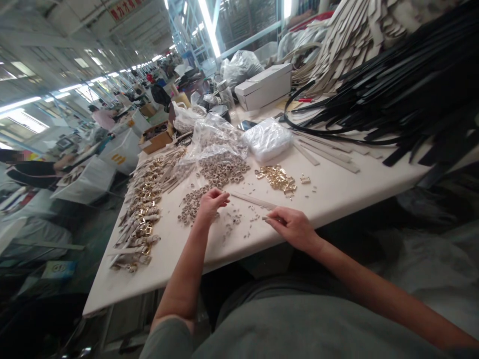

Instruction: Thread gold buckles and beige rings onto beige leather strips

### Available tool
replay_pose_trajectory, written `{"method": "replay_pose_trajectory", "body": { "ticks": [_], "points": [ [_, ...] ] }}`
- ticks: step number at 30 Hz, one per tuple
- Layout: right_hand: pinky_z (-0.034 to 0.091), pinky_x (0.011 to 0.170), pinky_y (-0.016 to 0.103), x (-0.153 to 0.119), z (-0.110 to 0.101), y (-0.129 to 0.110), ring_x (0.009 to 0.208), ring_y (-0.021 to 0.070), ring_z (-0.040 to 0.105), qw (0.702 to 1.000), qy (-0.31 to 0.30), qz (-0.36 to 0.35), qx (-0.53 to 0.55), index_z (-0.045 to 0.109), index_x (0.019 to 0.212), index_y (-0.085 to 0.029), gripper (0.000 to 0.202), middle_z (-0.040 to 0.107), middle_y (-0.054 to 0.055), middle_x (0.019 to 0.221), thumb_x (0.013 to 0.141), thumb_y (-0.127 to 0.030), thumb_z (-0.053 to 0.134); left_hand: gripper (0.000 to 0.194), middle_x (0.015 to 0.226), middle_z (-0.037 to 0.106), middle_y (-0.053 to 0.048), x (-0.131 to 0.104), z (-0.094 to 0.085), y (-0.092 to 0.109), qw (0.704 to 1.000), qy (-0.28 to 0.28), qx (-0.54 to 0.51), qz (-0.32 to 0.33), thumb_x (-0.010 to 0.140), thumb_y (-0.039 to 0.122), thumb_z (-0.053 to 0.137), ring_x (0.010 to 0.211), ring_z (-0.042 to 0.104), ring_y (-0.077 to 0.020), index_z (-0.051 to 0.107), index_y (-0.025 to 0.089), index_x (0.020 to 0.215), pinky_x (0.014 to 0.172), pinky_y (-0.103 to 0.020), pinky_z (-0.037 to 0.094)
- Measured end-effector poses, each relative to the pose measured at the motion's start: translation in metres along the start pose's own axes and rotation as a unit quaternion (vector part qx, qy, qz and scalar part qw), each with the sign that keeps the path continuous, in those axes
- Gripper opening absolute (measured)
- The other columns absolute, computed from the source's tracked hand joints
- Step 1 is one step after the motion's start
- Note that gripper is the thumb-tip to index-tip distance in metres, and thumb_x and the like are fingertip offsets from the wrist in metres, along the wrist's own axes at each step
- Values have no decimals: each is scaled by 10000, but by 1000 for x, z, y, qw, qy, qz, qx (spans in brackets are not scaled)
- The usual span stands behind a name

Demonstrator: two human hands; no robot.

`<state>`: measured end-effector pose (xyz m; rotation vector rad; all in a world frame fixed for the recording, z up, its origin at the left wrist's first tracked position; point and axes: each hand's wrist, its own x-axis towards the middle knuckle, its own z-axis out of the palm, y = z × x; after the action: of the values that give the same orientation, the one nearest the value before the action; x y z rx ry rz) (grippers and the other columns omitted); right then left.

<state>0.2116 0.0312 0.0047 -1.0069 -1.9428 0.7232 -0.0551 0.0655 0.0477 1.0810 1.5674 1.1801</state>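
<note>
A narrow, flat strap (254,200), pale greige and nearly straight, slants across the white tabletop (224,257) between the two hands. Its far end reaches just beside the fingertips of the left hand (214,203), and its near end runs up to the curled fingers of the right hand (292,227). The left hand's thumb and fingers are drawn close together beside a heap of small strap loops (190,205); whether they pinch anything cannot be told. The right hand is half closed, thumb near the index finger, its hold on the strap unclear. The strap's near end is hidden at the right fingers, and the tiny pieces (247,234) scattered below are too small to identify.
</note>
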Motion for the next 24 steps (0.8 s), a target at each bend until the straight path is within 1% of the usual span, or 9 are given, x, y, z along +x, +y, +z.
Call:
{"method": "replay_pose_trajectory", "body": {
  "ticks": [2,4,7,9,13,15,20,22,24],
  "points": [
    [446,626,256,2,-1,-11,647,147,620,1000,14,-9,21,685,813,-199,142,700,11,735,910,-291,636,439,659,653,10,-27,12,-3,993,-32,-107,-44,526,440,884,584,619,-105,568,173,672,566,-209,472],
    [446,632,251,6,-2,-24,657,143,613,999,28,-27,34,689,828,-197,133,696,13,738,911,-284,634,461,696,682,-3,-53,26,-4,982,-49,-170,-71,512,460,903,572,606,-83,601,166,700,558,-193,474],
    [441,634,245,11,-2,-41,660,137,602,998,39,-45,36,692,854,-204,147,693,15,745,929,-305,616,442,682,679,-1,-83,44,-5,971,-65,-212,-85,539,460,904,574,601,-81,633,168,732,556,-191,476],
    [435,639,247,13,-2,-46,662,137,598,998,39,-53,20,687,857,-209,170,692,19,751,945,-318,592,424,648,655,9,-95,52,-4,970,-70,-217,-81,561,462,895,576,595,-85,636,172,729,559,-200,477],
    [422,665,255,11,-2,-48,685,145,598,996,29,-76,-23,665,834,-206,224,672,28,744,974,-324,537,424,667,645,11,-105,58,-2,977,-61,-197,-57,592,490,869,638,616,-98,608,176,706,625,-221,505],
    [405,657,255,9,-3,-47,680,145,587,995,20,-87,-49,659,823,-204,251,655,27,729,987,-329,516,430,676,647,12,-107,60,-2,976,-57,-202,-58,588,478,874,654,628,-101,589,176,699,637,-220,507],
    [366,622,258,0,-5,-45,653,139,566,985,7,-146,-96,656,808,-188,294,626,27,704,1012,-304,479,473,704,655,25,-111,61,-7,964,-48,-246,-90,532,415,914,603,625,-90,628,181,828,577,-200,491],
    [359,605,260,-4,-4,-43,634,136,565,980,5,-166,-107,645,788,-184,315,625,28,695,1020,-303,469,450,711,660,22,-113,59,-11,965,-59,-236,-95,550,401,911,587,616,-82,645,172,832,564,-194,485],
    [361,589,260,-8,-3,-40,614,134,571,978,-8,-177,-113,627,769,-185,333,637,28,693,1025,-312,455,395,702,663,18,-115,56,-16,970,-74,-214,-87,586,382,900,583,610,-80,656,164,807,566,-193,482]
  ]
}}
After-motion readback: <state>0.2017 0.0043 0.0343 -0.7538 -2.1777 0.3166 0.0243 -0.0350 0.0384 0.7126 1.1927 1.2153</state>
